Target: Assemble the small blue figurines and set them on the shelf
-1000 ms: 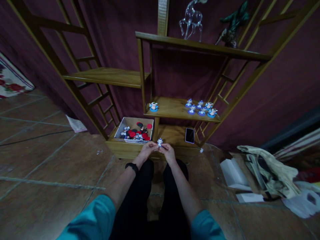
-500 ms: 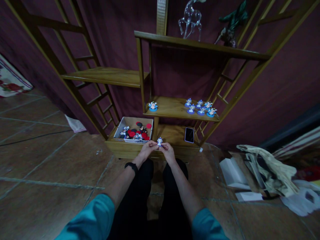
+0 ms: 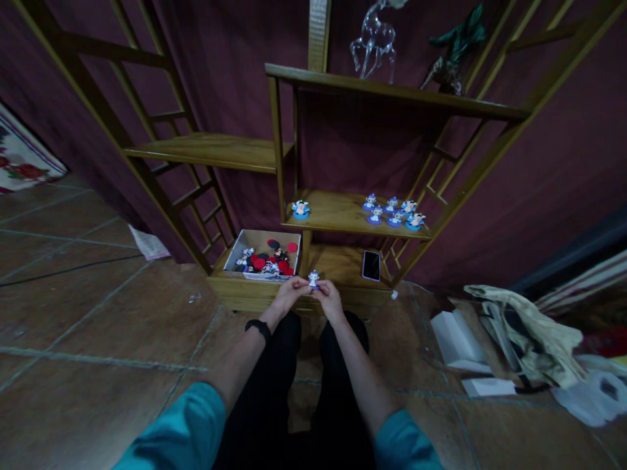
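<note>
Between my two hands is a small white-and-purple figurine [image 3: 313,279], held upright in front of the lower shelf edge. My left hand [image 3: 290,293] pinches it from the left, and my right hand [image 3: 329,297] grips its right side near the base. Just left of my hands, an open cardboard box [image 3: 234,250] holds several loose figurines and red and black discs. On the shelf above stand several similar figurines [image 3: 375,215] on purple or blue bases, grouped at the right. One figurine on a blue base [image 3: 300,209] stands apart at the left end.
A phone [image 3: 371,266] lies on the lower shelf [image 3: 329,260], right of my hands. Higher up stand a clear glass animal [image 3: 376,40] and a dark green ornament [image 3: 455,49]. On the floor at right are a white box [image 3: 458,339], a beige cloth bag [image 3: 533,333] and a plastic bag [image 3: 595,398].
Almost nothing differs. Both hands keep the figurine in the same place, and the view has shifted very slightly.
</note>
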A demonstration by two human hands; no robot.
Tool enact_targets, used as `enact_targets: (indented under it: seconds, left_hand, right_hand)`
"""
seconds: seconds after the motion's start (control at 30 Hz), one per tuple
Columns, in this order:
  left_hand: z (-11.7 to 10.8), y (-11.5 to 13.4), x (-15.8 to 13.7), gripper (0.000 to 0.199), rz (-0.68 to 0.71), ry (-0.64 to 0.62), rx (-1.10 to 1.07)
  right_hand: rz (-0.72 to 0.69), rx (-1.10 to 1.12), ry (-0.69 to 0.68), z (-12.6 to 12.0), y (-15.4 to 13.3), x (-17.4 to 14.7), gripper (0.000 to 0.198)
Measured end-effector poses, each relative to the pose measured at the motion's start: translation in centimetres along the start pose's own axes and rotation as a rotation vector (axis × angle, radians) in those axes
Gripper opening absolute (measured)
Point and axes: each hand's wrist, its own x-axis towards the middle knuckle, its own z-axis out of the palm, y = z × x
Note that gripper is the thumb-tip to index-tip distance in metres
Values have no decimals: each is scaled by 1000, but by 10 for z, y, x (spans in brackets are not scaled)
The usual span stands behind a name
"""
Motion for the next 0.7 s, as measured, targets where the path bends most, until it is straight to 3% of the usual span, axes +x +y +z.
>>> enact_targets:
  seconds: [0.2,0.37,0.7]
  left_hand:
    - [2,-1,0,30,31,-10,27]
    - [2,-2,0,30,51,-31,76]
    - [1,-6,0,45,27,-2,15]
  right_hand:
    - [66,30,98,-2,4,3,26]
    - [107,62,163,-1,4,4,44]
    - [134,16,94,-3,5,2,35]
